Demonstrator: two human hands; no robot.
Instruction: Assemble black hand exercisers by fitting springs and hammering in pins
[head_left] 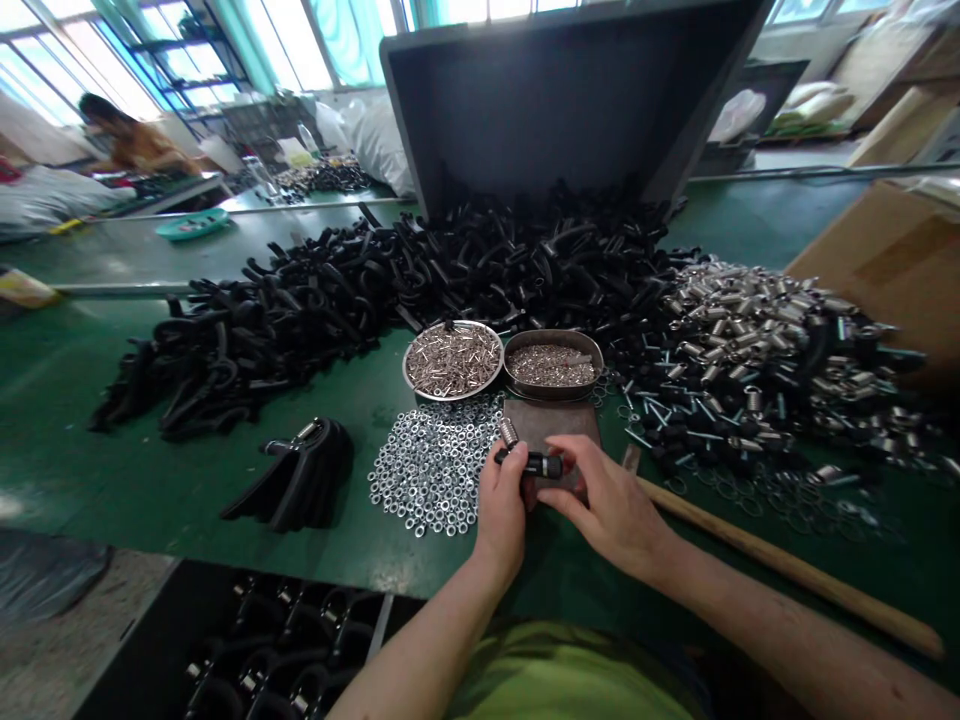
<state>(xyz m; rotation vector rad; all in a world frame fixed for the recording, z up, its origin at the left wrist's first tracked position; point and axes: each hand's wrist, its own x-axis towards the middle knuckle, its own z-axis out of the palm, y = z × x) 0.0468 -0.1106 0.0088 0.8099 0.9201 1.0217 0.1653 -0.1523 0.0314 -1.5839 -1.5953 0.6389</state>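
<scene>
My left hand (501, 515) is closed on a black handle-like part (541, 465), with its thumb along the top. A coiled metal spring (508, 432) stands up at the part's left end. Around the right end curl the fingers of my right hand (615, 505), thumb below and index finger above; exact contact is partly hidden. Both hands are over a flat metal plate (551, 420). Many loose nuts (424, 470) lie left of them. Just beyond are a round dish (406, 378) of small metal pins and an oval tin (555, 393) of tiny metal pieces.
Black curved parts (525, 260) are heaped before a tipped grey bin (570, 110). Springs (757, 310) and bolts pile at right, beside a cardboard box (892, 270). A wooden-handled hammer (787, 555) lies at right, grouped black parts (300, 480) at left. Another person (139, 145) sits far left.
</scene>
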